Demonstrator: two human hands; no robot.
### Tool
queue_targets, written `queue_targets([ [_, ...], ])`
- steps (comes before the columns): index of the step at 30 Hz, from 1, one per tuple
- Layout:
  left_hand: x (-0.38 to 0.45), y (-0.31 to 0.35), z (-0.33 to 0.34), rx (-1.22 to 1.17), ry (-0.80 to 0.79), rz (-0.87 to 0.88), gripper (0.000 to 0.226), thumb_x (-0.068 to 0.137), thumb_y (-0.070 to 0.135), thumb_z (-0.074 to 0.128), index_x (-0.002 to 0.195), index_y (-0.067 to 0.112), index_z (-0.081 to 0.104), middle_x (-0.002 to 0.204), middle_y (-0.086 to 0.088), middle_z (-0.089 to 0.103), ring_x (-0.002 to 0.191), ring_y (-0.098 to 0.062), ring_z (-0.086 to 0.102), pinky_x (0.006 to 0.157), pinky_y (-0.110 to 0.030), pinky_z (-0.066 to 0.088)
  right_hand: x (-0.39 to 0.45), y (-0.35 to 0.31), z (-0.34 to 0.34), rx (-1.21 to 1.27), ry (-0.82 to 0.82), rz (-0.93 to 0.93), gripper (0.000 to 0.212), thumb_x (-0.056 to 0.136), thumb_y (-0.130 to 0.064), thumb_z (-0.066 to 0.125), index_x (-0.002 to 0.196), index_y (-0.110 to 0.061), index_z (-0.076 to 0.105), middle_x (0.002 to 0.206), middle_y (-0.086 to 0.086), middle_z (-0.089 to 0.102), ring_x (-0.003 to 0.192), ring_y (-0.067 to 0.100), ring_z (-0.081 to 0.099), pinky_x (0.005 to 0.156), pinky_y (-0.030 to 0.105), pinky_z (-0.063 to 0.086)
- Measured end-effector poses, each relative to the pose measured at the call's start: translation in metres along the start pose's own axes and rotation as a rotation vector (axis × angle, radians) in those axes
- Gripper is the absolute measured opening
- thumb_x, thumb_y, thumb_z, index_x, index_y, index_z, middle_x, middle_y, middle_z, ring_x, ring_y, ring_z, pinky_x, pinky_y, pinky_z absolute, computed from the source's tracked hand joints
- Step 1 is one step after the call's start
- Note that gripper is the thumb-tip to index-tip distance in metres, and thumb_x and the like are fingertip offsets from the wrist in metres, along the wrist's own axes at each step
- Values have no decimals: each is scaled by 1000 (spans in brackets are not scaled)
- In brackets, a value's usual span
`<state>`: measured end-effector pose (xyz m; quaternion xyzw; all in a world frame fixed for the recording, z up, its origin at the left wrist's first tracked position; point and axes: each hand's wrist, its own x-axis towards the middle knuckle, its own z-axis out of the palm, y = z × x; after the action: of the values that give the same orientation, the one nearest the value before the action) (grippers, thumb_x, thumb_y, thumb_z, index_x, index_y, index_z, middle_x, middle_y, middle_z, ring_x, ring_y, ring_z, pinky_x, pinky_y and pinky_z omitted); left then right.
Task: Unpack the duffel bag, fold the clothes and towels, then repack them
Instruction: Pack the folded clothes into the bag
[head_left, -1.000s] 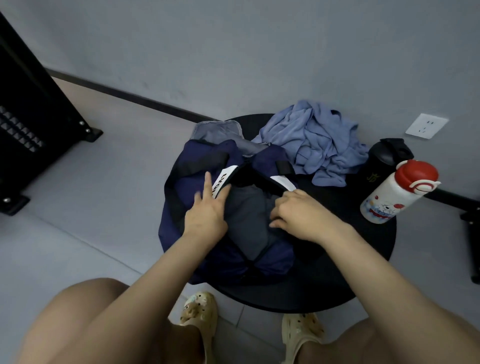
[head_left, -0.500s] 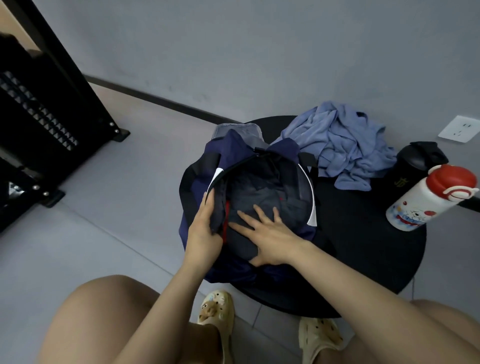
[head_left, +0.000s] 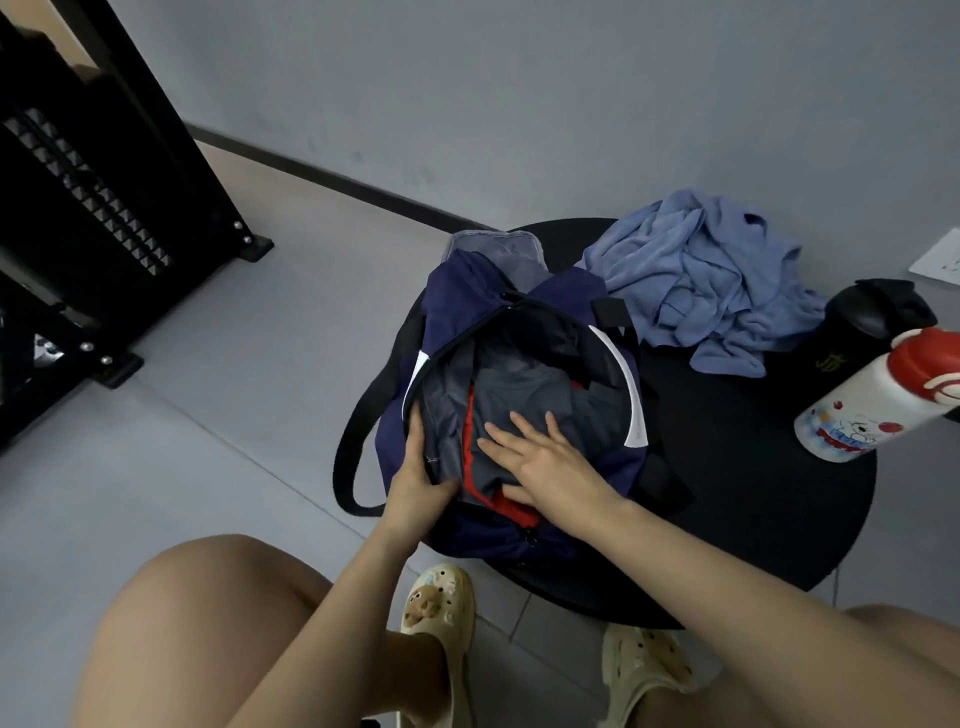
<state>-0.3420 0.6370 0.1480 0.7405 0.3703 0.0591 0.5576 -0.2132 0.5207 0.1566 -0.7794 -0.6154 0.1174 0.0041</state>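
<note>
Holding the duffel bag (head_left: 519, 410) open at centre frame on the round table (head_left: 753, 519), your left hand (head_left: 415, 480) pinches its near-left rim while your right hand (head_left: 540, 457) lies with fingers spread on the grey-and-red garment (head_left: 524, 400) inside. Gather it from underneath, I judge. Count: one bag, one blue pile (head_left: 701, 280) at upper right, two bottles.

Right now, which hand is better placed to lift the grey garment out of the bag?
Right hand: it lies flat on the grey garment. The left hand grips the duffel bag rim.
</note>
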Motion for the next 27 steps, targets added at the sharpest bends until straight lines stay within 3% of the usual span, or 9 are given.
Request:
queue_targets([
  [3,0,1,3,-11,-13,70,90,90,6,59,148,39,-2,127,22,33,117,-3,43,93,-13,40,-4,-2,15,-3,206,-99,75,45,-28,94,113,-9,69,118,9,67,107,36,64,77,62,51],
  [7,9,-4,9,-69,-80,98,89,91,-1,56,147,41,1,123,40,27,118,11,37,89,-2,37,-12,-2,27,-63,178,-135,79,49,-41,90,120,-17,66,127,1,63,117,32,59,85,60,49],
  [9,12,-5,16,-77,-118,118,89,90,-6,53,144,44,3,126,41,25,116,21,37,91,-2,36,-16,1,25,-98,54,-70,73,71,-52,69,135,-21,53,145,-1,46,134,36,40,95,70,36],
  [12,15,-4,25,-87,-139,119,89,89,-12,49,147,40,5,135,37,22,122,18,31,94,0,31,-17,11,27,-25,-72,-13,83,82,-72,10,152,-28,8,156,-13,-14,144,29,-20,109,67,-11],
  [16,18,0,29,-127,-136,98,91,86,-15,48,149,35,5,127,41,22,126,13,27,93,3,28,-18,19,19,272,-68,26,70,86,-65,2,150,-38,6,151,-26,-18,139,9,-33,109,49,-27],
  [18,17,2,30,-129,-138,115,92,87,-9,53,148,39,4,131,40,23,130,9,25,100,-2,27,-17,24,16,304,-77,35,54,98,-51,14,150,-38,8,149,-28,-16,138,4,-31,111,47,-24],
  [22,14,4,29,-90,-185,155,102,70,6,51,135,67,1,149,26,11,145,-9,12,118,-41,22,-14,28,18,218,-127,79,57,101,-45,28,150,-39,-1,146,-29,-22,137,3,-31,111,52,-21],
  [25,9,11,26,-100,-179,161,103,69,3,52,132,70,3,147,25,13,145,-12,14,115,-45,29,-10,27,20,153,-137,112,62,100,-50,29,149,-40,-7,149,-27,-23,140,10,-29,108,57,-20],
  [27,7,12,22,-147,-180,166,106,76,-14,50,129,67,8,147,23,16,144,-12,19,112,-43,34,-9,26,22,102,-125,124,64,99,-52,28,149,-40,-9,152,-24,-22,141,13,-29,107,58,-21],
])
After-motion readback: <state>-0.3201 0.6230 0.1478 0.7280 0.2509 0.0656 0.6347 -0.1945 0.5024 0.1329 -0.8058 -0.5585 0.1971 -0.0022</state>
